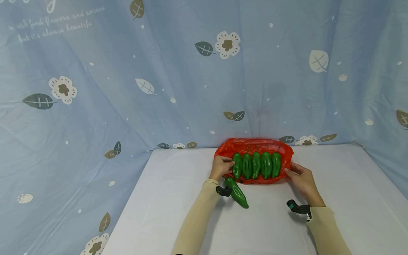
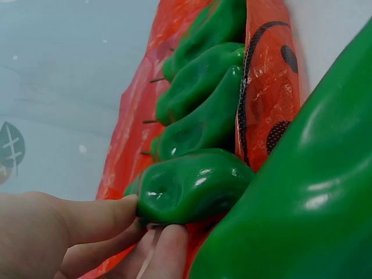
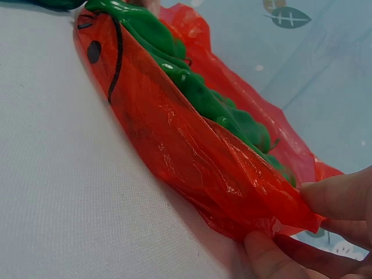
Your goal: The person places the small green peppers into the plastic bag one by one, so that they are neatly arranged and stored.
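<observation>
A red plastic bag (image 1: 287, 153) lies spread at the back of the white table, with several green peppers in a row inside it, stems pointing away. My left hand (image 1: 221, 167) is at the bag's left end and pinches the leftmost pepper (image 2: 195, 183) between thumb and fingers. At the opposite end, my right hand (image 1: 304, 181) grips the edge of the bag, the red film caught between thumb and fingers (image 3: 334, 197). One loose green pepper (image 1: 237, 194) lies slanted on the table in front of the bag, close to the left wrist.
The white table (image 1: 267, 226) runs back to a blue curtain (image 1: 191, 88) printed with leaves and flowers, just behind the bag. A small black camera (image 1: 224, 191) sits on the left wrist, and another black camera (image 1: 298, 207) is on the right wrist.
</observation>
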`<state>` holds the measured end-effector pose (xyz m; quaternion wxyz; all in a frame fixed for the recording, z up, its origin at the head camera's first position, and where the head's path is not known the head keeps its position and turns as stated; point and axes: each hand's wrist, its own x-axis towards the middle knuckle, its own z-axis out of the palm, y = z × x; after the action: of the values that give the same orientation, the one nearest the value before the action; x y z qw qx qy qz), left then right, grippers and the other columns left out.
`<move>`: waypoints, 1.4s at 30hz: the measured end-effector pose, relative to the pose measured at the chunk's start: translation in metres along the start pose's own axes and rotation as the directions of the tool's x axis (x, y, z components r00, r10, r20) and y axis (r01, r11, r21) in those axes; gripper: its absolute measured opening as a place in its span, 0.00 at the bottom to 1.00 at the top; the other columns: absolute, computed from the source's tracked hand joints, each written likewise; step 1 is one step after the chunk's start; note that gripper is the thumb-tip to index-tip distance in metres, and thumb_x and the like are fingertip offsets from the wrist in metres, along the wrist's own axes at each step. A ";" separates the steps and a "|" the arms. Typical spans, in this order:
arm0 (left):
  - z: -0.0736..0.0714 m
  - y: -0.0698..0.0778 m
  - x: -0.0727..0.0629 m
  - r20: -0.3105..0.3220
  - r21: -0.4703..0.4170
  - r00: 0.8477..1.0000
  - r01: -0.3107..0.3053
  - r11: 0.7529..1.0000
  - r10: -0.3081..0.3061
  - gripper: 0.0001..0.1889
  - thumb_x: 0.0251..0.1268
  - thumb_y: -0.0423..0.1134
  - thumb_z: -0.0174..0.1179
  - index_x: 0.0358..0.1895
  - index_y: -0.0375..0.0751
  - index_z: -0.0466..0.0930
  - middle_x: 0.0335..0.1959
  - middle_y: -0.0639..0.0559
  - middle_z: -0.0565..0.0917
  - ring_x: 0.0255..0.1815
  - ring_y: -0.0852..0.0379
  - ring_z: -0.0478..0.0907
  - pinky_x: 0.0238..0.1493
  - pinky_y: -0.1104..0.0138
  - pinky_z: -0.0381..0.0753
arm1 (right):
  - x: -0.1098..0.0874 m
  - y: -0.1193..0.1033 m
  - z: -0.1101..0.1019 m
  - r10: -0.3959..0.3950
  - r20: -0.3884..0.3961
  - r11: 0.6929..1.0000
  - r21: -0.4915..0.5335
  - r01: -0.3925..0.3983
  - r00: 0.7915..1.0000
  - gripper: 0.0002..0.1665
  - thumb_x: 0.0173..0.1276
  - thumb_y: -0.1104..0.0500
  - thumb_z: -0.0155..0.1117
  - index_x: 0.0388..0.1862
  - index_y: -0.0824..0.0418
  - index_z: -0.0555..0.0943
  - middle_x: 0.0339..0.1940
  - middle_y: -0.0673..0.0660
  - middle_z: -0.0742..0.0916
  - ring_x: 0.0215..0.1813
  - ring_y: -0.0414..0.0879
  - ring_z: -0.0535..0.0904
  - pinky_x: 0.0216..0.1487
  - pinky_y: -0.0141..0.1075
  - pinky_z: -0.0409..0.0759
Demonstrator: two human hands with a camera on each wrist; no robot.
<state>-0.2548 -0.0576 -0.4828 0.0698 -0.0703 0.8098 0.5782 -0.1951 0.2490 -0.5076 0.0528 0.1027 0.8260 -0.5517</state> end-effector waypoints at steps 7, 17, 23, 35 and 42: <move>0.003 0.000 0.001 -0.004 0.003 1.000 -0.003 1.000 0.003 0.14 0.68 0.33 0.68 0.53 0.31 0.88 0.47 0.39 0.90 0.37 0.53 0.91 0.40 0.62 0.91 | 0.000 -0.001 0.000 0.005 0.001 1.000 -0.006 -0.005 1.000 0.36 0.83 0.51 0.52 0.81 0.70 0.60 0.79 0.75 0.67 0.80 0.68 0.62 0.51 0.22 0.84; 0.005 -0.003 0.002 -0.002 -0.004 1.000 -0.024 1.000 0.024 0.13 0.68 0.32 0.68 0.52 0.30 0.88 0.47 0.37 0.90 0.36 0.52 0.90 0.38 0.61 0.92 | 0.000 0.000 0.001 0.011 0.000 1.000 0.018 -0.011 1.000 0.36 0.83 0.52 0.52 0.81 0.70 0.60 0.79 0.75 0.67 0.80 0.68 0.62 0.45 0.16 0.81; 0.007 -0.005 0.003 -0.015 0.023 0.999 -0.038 0.999 0.038 0.13 0.67 0.32 0.69 0.52 0.30 0.88 0.46 0.38 0.90 0.36 0.52 0.91 0.36 0.63 0.91 | 0.000 0.000 0.001 0.007 -0.005 1.000 -0.001 -0.007 1.000 0.36 0.83 0.52 0.52 0.81 0.70 0.60 0.79 0.74 0.68 0.80 0.68 0.61 0.54 0.24 0.84; 0.006 -0.002 -0.001 -0.026 0.069 0.997 -0.073 0.995 0.075 0.14 0.67 0.33 0.70 0.52 0.29 0.88 0.47 0.37 0.90 0.37 0.49 0.91 0.33 0.65 0.91 | -0.001 -0.001 0.001 -0.002 -0.005 1.000 -0.011 0.002 1.000 0.35 0.83 0.53 0.51 0.81 0.69 0.61 0.79 0.74 0.68 0.80 0.69 0.62 0.68 0.44 0.79; 0.000 -0.002 -0.005 -0.003 0.019 0.998 -0.065 0.998 0.065 0.15 0.68 0.41 0.71 0.51 0.34 0.89 0.40 0.42 0.91 0.31 0.54 0.90 0.35 0.65 0.91 | -0.001 -0.002 0.001 -0.005 0.009 1.000 -0.012 0.005 1.000 0.36 0.83 0.53 0.50 0.81 0.70 0.59 0.80 0.74 0.66 0.81 0.70 0.60 0.75 0.56 0.70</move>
<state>-0.2495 -0.0582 -0.4839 0.0501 -0.0443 0.8174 0.5722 -0.1949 0.2474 -0.5063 0.0556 0.0981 0.8294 -0.5471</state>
